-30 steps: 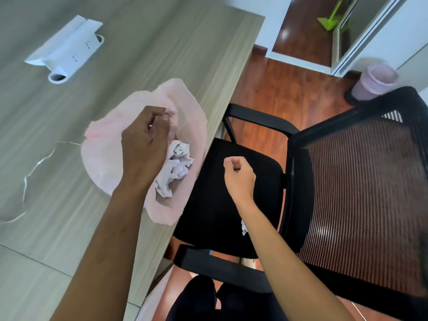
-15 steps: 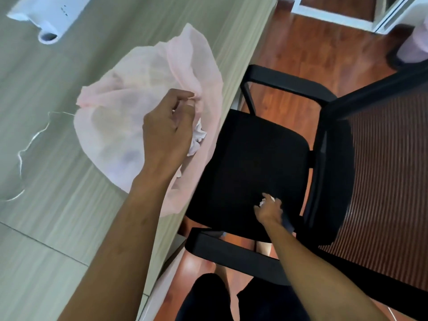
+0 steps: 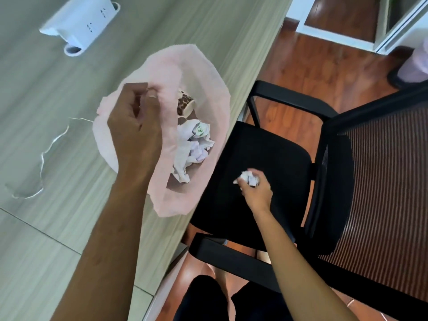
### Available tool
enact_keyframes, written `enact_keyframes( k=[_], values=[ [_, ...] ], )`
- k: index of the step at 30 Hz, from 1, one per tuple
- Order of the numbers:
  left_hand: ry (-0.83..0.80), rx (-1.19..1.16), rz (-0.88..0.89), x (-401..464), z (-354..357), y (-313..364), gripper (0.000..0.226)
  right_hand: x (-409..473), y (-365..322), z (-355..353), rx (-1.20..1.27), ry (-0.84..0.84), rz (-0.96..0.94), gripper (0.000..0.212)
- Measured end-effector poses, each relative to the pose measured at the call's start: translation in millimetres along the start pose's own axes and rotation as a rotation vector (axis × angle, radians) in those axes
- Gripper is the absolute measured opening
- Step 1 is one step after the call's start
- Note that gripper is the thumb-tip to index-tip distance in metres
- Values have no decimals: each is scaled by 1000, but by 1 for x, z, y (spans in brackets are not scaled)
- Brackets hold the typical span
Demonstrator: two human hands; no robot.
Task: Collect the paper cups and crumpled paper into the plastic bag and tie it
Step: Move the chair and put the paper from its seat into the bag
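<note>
Right hand has lifted off the black chair seat, fingers clamped on a small white crumpled paper wad, partly hidden. Left hand pinches the thin pink plastic bag rim on the grey wood worktop; inside lie white crumpled paper and a brown-spotted paper cup, half hidden.

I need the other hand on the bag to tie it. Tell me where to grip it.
Pinch the bag at its free right rim, coming from the chair side: the left hand pinches the opposite rim, and the mouth gapes open between.
</note>
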State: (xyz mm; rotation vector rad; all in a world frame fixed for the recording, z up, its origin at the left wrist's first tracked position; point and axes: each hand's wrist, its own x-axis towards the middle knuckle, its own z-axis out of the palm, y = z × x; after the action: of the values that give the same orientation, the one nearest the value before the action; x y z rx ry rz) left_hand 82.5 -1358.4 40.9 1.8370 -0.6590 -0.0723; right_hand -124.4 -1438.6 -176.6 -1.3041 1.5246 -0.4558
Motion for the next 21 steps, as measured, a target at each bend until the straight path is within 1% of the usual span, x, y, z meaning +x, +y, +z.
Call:
enact_keyframes(
  k=[2, 4, 7, 9, 10, 13, 14, 15, 17, 21],
  values=[
    [47, 15, -17, 6, -10, 5, 13, -15, -57, -6, 148, 19, -112, 34],
    [64, 14, -30, 12, -19, 11, 12, -34, -112, -14, 228, 26, -244, 34],
    [64, 31, -43, 21, -31, 18, 13, -55, -170, -14, 191, -53, -416, 37],
    [64, 65, -52, 27, -39, 23, 15, -64, -195, -1, 86, -172, -481, 42],
    [63, 83, -54, 30, -44, 25, 17, -66, -205, 8, 30, -262, -494, 47],
    [59, 126, -73, 39, -56, 32, 18, -71, -229, 29, -133, -609, -511, 67],
    [60, 131, -82, 41, -60, 35, 19, -72, -233, 32, -213, -689, -527, 71],
    [61, 136, -89, 43, -63, 36, 19, -71, -236, 33, -286, -730, -538, 73],
    [55, 150, -106, 46, -68, 39, 21, -69, -239, 29, -340, -715, -514, 68],
    [21, 173, -152, 44, -71, 47, 24, -67, -238, 13, -292, -637, -497, 56]
  ],
)
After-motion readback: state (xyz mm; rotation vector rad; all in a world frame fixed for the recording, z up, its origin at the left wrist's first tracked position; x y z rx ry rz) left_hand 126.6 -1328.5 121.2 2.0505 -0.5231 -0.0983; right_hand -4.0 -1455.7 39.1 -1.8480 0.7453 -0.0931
